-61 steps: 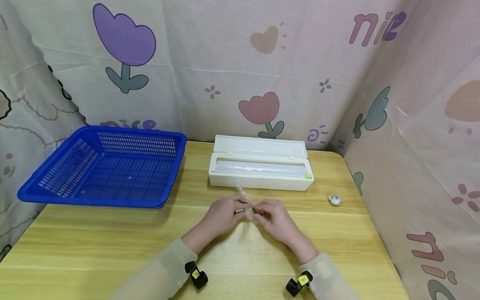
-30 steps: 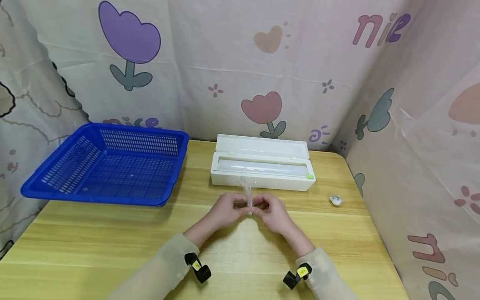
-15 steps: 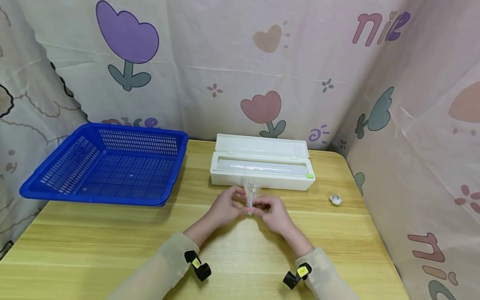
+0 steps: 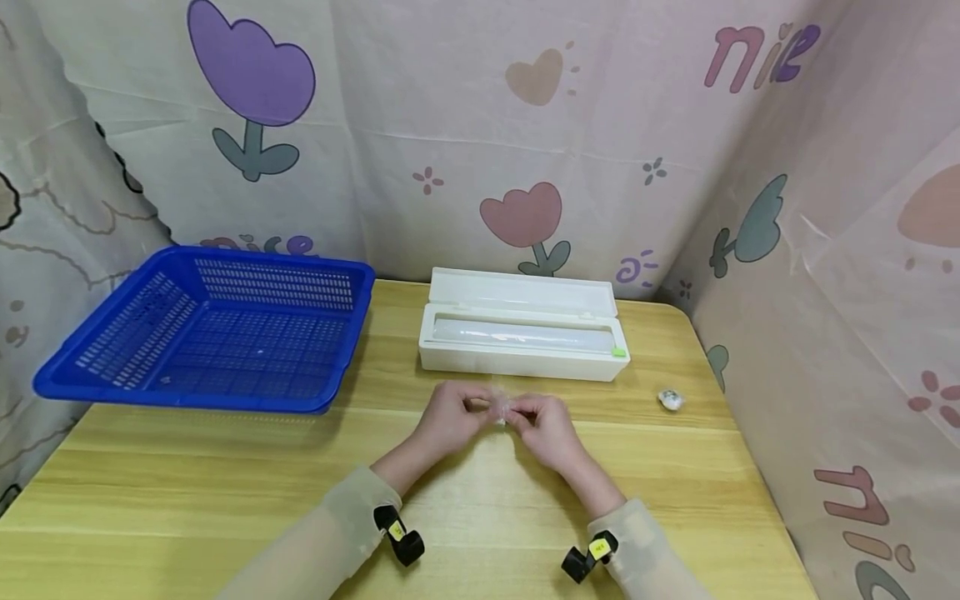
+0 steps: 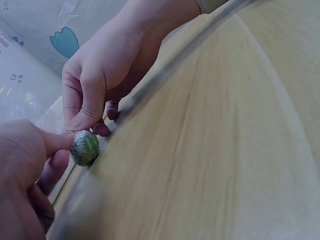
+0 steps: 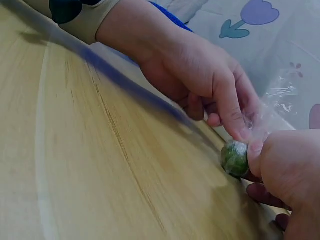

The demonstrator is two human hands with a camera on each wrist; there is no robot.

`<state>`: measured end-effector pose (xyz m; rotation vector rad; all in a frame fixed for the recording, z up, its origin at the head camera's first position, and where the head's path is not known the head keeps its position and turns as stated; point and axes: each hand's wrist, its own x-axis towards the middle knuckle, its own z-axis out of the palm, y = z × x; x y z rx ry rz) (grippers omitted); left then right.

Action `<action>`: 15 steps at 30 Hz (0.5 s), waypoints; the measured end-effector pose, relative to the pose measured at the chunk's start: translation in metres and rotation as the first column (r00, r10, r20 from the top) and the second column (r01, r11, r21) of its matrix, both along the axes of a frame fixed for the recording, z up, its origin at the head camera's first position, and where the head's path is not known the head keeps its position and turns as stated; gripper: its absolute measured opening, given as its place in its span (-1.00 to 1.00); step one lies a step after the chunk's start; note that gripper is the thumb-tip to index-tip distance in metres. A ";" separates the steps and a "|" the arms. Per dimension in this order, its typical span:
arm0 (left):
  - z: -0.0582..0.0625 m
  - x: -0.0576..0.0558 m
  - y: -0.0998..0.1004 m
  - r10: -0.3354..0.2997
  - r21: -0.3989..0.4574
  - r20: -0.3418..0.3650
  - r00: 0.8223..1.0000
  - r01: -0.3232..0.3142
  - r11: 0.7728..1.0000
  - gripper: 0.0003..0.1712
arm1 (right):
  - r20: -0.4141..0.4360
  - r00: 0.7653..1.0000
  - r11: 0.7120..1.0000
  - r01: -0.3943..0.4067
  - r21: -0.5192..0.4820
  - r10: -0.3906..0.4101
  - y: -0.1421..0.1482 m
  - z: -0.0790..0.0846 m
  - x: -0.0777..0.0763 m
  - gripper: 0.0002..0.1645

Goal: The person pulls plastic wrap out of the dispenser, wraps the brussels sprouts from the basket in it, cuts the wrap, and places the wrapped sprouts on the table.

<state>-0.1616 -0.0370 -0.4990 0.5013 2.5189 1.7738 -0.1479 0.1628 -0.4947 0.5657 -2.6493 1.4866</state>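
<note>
A small round green thing (image 5: pixel 85 148), tightly wrapped in clear plastic film, sits between both hands; its exact kind is hard to tell. My left hand (image 4: pixel 453 419) pinches the gathered film (image 6: pixel 277 100) at the top of it with thumb and fingers. From the other side my right hand (image 4: pixel 548 427) pinches the same gathered film, thumb tips close together. In the right wrist view the loose film end stands up past the fingers. The ball's green surface shows below the thumbs in both wrist views.
Just beyond the hands stands a white cling film dispenser (image 4: pixel 517 362), lid raised, a film roll (image 4: pixel 521 333) inside. A second small film-wrapped thing (image 4: pixel 671 400) lies at the right. The blue plastic basket (image 4: pixel 202 402) takes up the table's back left. A patterned cloth hangs behind.
Earlier the film tail stood up tall between the hands; now it is bunched down at the fingertips. Both hands stay near the same spot, still gripping the film. Basket and dispenser have not moved.
</note>
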 end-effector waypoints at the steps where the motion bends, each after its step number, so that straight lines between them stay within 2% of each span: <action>1: -0.001 0.000 0.000 0.011 0.000 -0.016 1.000 -0.011 1.000 -0.84 | -0.001 1.000 1.000 -0.012 0.003 0.012 0.001 0.000 -0.001 -0.83; 4: -0.002 0.000 0.000 0.034 -0.042 -0.043 0.998 -0.036 0.998 -0.83 | -0.004 0.998 0.997 -0.063 0.050 0.063 0.004 0.001 -0.003 -0.82; 8: -0.001 -0.001 0.000 0.030 -0.126 -0.039 0.999 -0.035 0.991 -0.78 | -0.013 0.992 0.985 -0.122 0.126 0.125 0.008 0.003 -0.005 -0.71; 11: 0.001 -0.001 0.001 0.015 -0.155 -0.032 0.999 -0.020 0.988 -0.77 | -0.029 0.988 0.983 -0.145 0.110 0.149 0.008 0.002 -0.007 -0.58; 15: 0.003 -0.001 0.002 0.018 -0.165 -0.060 0.998 -0.027 0.986 -0.81 | -0.062 0.987 0.988 -0.148 0.044 0.151 0.007 -0.001 -0.007 -0.56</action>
